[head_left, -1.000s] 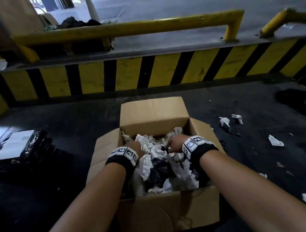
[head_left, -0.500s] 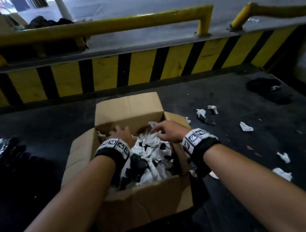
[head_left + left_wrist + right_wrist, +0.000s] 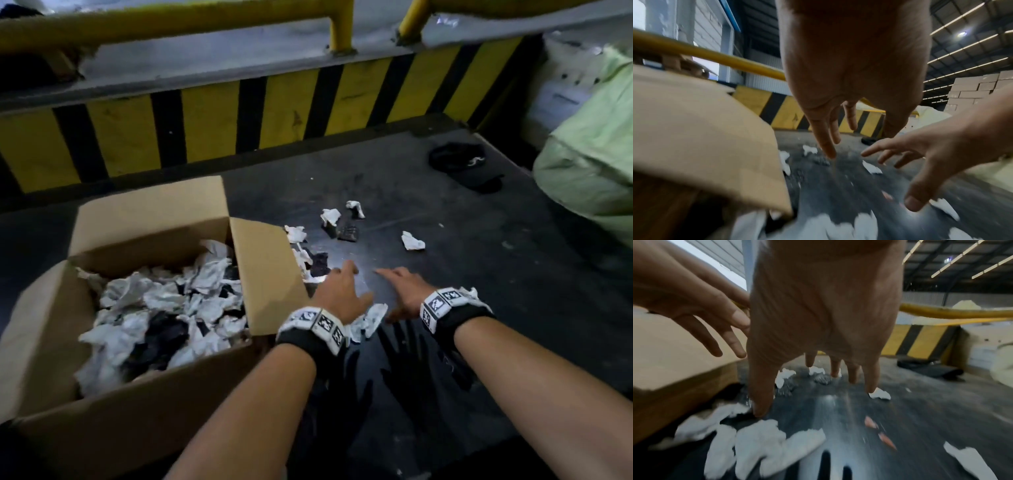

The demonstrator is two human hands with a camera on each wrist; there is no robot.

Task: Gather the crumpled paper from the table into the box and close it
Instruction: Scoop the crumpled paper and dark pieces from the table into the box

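An open cardboard box (image 3: pixel 263 260) stands at the left, filled with crumpled white and dark paper (image 3: pixel 161 308). To its right both hands hover over the dark table. My left hand (image 3: pixel 342 291) is spread open just right of the box flap, with nothing in it. My right hand (image 3: pixel 404 291) is open too, fingers stretched forward. A crumpled white paper (image 3: pixel 368 320) lies under and between the hands. More scraps lie beyond: one by the flap (image 3: pixel 296 233), two farther out (image 3: pixel 330 216), and one to the right (image 3: pixel 412 241). The wrist views show straight fingers (image 3: pixel 826 142) (image 3: pixel 760 394) above scattered paper.
A yellow-and-black striped barrier (image 3: pixel 219 126) with a yellow rail (image 3: pixel 164 25) runs along the far edge. A black cap-like item (image 3: pixel 462 164) lies at the back right. A pale green sack (image 3: pixel 589 150) fills the right side. A small dark crumpled piece (image 3: pixel 348 233) sits among the scraps.
Both hands have come out of the box and moved right over the table, fingers now spread. The view has swung right, so the box sits at the left.
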